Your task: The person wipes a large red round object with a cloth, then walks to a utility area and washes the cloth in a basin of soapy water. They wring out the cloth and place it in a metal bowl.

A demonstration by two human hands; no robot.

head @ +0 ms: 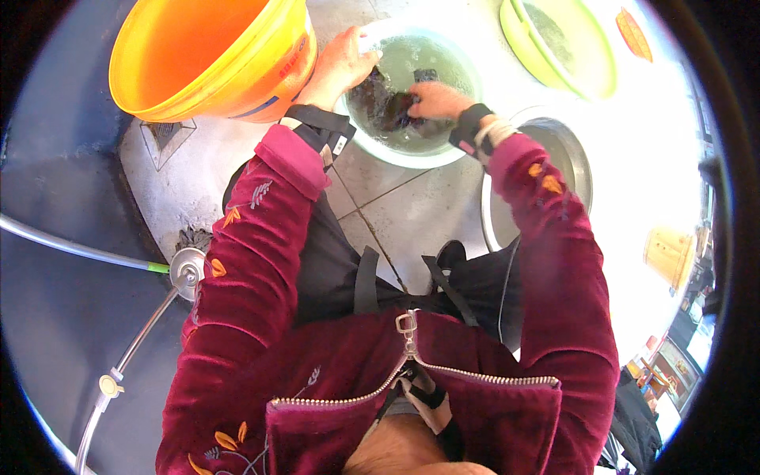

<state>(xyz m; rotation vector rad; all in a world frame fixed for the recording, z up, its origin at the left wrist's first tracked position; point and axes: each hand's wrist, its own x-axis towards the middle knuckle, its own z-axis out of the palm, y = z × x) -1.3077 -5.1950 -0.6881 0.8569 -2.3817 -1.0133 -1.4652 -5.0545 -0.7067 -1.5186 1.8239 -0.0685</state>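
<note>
A pale plastic basin (418, 159) of cloudy water stands on the tiled floor before me. In the water lies a dark, soaked item (389, 107), perhaps cloth; its exact kind is unclear. My left hand (343, 62) is at the basin's left rim, fingers bent over the edge, with the dark item's upper end right under them. Whether it grips the rim or the item is hidden. Lower down and to the right, my right hand (439, 100) reaches into the basin, its fingers closed on the dark item.
A large yellow-orange bucket (255, 89) sits left of the basin, near a floor drain (168, 133). At right are a metal basin (585, 172) and a lime-green basin (516, 29) holding water. A hose (71, 243) joins a metal pipe (145, 329) at left. A wooden-looking tub (670, 255) stands far right.
</note>
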